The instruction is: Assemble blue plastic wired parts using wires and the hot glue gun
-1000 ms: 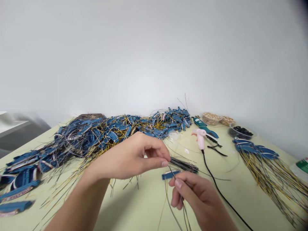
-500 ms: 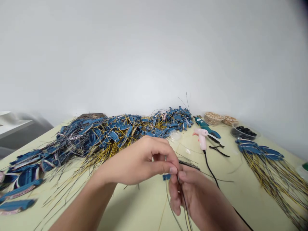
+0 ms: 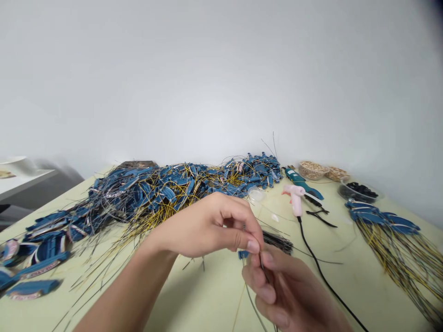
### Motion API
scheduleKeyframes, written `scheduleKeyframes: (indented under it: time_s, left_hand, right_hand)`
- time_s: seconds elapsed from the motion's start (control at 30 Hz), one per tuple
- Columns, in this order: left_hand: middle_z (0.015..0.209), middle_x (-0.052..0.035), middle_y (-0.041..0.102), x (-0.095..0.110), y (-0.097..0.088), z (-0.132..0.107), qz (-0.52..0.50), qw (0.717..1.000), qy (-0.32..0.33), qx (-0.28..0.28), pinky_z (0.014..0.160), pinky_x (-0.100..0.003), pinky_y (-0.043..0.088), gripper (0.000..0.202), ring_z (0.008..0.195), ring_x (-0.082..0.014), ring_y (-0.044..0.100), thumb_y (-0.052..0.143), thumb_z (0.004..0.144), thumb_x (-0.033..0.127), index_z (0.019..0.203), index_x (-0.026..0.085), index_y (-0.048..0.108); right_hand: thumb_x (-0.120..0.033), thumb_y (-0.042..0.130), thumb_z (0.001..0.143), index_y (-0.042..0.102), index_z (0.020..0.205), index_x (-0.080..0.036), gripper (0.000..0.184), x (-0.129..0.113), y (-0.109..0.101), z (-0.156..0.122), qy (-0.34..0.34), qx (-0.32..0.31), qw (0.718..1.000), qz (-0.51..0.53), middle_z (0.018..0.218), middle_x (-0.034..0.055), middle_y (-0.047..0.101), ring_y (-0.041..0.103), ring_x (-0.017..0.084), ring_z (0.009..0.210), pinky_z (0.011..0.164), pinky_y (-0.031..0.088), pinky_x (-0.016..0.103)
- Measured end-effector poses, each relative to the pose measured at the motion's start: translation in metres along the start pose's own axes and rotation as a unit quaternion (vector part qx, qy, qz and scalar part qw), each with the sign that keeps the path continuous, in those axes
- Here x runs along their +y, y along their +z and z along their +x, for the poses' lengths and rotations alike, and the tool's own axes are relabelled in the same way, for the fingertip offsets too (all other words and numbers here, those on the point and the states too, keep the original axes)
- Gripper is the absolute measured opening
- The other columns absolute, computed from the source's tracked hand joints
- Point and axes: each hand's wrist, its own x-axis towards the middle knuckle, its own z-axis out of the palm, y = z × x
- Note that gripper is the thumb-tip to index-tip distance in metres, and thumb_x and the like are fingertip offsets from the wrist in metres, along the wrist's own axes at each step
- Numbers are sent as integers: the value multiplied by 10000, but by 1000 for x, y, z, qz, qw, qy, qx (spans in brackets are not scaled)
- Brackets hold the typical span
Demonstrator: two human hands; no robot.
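My left hand (image 3: 221,228) is closed in a pinch, thumb against forefinger, on a thin dark wire (image 3: 261,263). Just to its right, my right hand (image 3: 285,283) grips the same wire between thumb and curled fingers, palm turned partly up. The two sets of fingertips almost touch. Beneath the hands a small blue piece (image 3: 243,254) peeks out, with thin grey and yellow wires trailing down toward me; most of it is hidden. A bundle of short dark wires (image 3: 278,242) lies on the table behind my right hand.
A long heap of blue plastic parts with wires (image 3: 166,189) runs along the back and left. At right are a pink glue gun (image 3: 296,198) with its black cord, a teal tool (image 3: 302,183), black pliers (image 3: 321,216), bowls (image 3: 313,171) and wired blue parts (image 3: 384,219).
The fingers of my right hand have curled further in around the wire. My left hand keeps its pinch. The whole view has shifted slightly, with the table's contents appearing further right.
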Motion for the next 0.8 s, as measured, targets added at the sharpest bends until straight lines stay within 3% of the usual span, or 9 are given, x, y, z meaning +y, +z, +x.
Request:
scheduleKeyframes:
  time_s: [0.43,0.57,0.7,0.8]
  left_hand:
    - [770,-28,645,3,-2,-4,7,1000,6,1,644,-241,450,64,718,-124,568,697,873,196,838,154,731]
    - [753,-27,644,2,-6,-5,20,1000,5,4,658,-251,451,95,732,-131,562,672,895,214,844,146,715]
    - [789,-15,617,2,-10,-7,39,999,-10,12,636,-239,429,84,727,-116,540,645,903,196,863,142,697]
    - [814,0,586,2,-10,-6,51,998,-25,14,606,-225,407,91,694,-94,510,636,907,210,877,138,683]
  right_hand:
    - [-244,776,808,731,774,-151,109,5,7,-2,-13,-36,999,-1,654,-24,679,583,21,484,436,512,86]
    - [-363,700,876,740,921,-167,205,9,3,2,-66,-32,995,-62,756,2,685,572,36,502,419,511,120]
    - [-444,743,812,739,980,-198,298,7,2,-2,-151,41,970,-185,776,8,687,562,63,492,412,489,178]
    - [-431,760,802,741,970,-235,259,4,8,-8,-218,136,921,-294,805,11,723,605,85,576,565,511,228]
